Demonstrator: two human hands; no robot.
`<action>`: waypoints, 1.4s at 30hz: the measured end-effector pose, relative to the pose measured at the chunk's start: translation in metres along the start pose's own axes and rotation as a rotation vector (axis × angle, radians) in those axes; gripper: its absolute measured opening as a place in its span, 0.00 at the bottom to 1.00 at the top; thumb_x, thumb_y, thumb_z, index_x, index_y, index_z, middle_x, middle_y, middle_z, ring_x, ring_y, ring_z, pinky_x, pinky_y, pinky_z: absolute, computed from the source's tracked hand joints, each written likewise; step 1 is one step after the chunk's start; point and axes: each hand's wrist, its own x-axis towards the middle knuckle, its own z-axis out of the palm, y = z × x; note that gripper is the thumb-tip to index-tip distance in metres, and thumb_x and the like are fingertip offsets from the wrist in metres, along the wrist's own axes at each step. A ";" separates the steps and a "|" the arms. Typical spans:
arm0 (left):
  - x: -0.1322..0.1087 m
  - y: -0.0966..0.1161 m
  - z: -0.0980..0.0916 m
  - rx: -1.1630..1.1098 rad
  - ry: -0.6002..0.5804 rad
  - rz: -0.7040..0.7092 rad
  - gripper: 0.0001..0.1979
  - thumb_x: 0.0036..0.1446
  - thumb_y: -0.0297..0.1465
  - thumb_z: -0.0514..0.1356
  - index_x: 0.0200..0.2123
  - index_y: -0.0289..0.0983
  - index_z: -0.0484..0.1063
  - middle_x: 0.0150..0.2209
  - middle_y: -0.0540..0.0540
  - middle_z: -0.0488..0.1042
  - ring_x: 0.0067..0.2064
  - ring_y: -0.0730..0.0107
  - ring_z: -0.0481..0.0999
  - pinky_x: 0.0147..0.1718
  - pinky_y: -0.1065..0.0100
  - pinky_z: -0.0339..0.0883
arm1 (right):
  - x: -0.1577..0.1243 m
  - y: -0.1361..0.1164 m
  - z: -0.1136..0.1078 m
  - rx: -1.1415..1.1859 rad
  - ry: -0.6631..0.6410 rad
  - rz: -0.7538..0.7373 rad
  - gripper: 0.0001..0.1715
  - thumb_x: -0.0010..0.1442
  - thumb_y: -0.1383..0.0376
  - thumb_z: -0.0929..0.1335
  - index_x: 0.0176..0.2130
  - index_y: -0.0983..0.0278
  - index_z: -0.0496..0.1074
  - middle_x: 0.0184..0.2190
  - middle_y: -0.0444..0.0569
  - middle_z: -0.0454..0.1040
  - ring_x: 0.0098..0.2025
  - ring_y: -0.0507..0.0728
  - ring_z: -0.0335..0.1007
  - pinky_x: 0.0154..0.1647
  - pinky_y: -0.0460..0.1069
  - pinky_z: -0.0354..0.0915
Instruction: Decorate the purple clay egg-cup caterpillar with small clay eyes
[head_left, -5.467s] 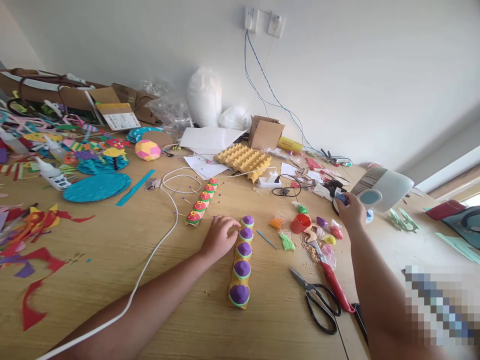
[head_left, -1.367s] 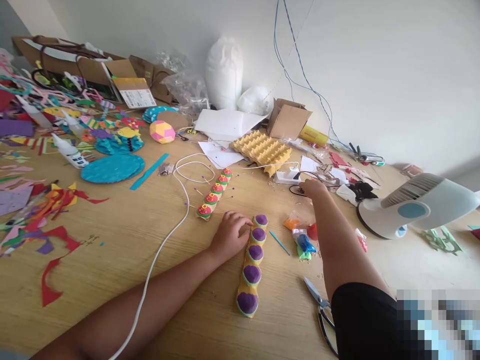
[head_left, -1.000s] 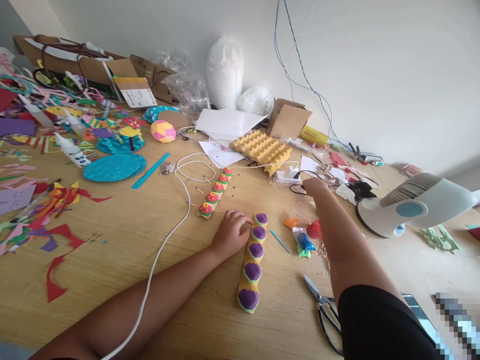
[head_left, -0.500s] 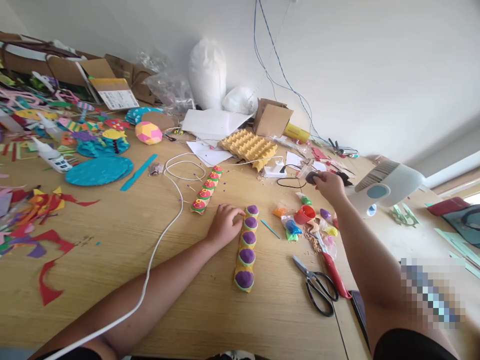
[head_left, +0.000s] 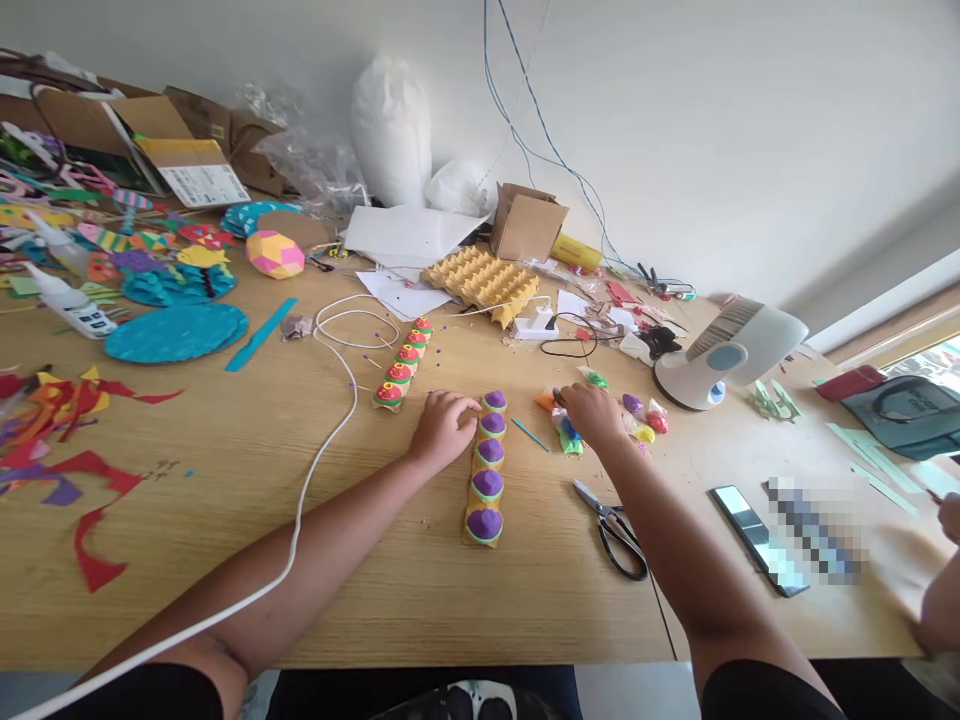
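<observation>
My left hand (head_left: 446, 425) lies on the wooden table (head_left: 225, 480), fingers curled against the top end of a yellow egg-carton strip (head_left: 487, 468) capped with purple clay domes. My right hand (head_left: 594, 412) hovers low over small packets of coloured clay (head_left: 643, 420) just right of that strip. Its fingers are pinched together, and a small dark object (head_left: 558, 398) shows at the fingertips. A second carton strip with red and green caps (head_left: 403, 364) lies a little behind my left hand.
Black scissors (head_left: 611, 520) and a phone (head_left: 757, 537) lie at the front right, a white desk fan (head_left: 726, 352) behind them. A white cable (head_left: 330, 440) crosses my left arm. Paper scraps, teal discs (head_left: 176, 331) and a glue bottle (head_left: 71, 303) crowd the left. Another person's hand (head_left: 949, 517) is at the right edge.
My right hand came back from the fan and power strip area to the clay packets, carrying the small dark object. My left hand stayed on the purple strip. The view shifted right.
</observation>
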 end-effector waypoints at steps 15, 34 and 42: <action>0.000 0.002 0.000 -0.010 0.021 -0.015 0.10 0.57 0.24 0.61 0.41 0.41 0.77 0.45 0.46 0.79 0.53 0.56 0.71 0.58 0.53 0.64 | -0.034 -0.053 0.016 1.908 0.261 0.546 0.15 0.58 0.54 0.72 0.41 0.59 0.73 0.39 0.50 0.81 0.41 0.59 0.78 0.39 0.51 0.72; -0.004 0.058 -0.032 -0.094 0.061 0.102 0.10 0.63 0.27 0.61 0.48 0.42 0.73 0.49 0.46 0.77 0.55 0.59 0.73 0.59 0.56 0.64 | -0.046 -0.094 0.049 2.044 0.298 0.266 0.22 0.52 0.49 0.76 0.38 0.60 0.69 0.22 0.36 0.64 0.20 0.47 0.55 0.20 0.44 0.51; -0.018 0.073 -0.040 -0.153 0.085 0.098 0.07 0.64 0.32 0.62 0.46 0.42 0.74 0.47 0.45 0.78 0.51 0.61 0.74 0.51 0.59 0.69 | -0.064 -0.101 0.008 1.775 0.279 0.110 0.12 0.57 0.55 0.74 0.37 0.60 0.76 0.24 0.42 0.71 0.25 0.52 0.64 0.26 0.47 0.61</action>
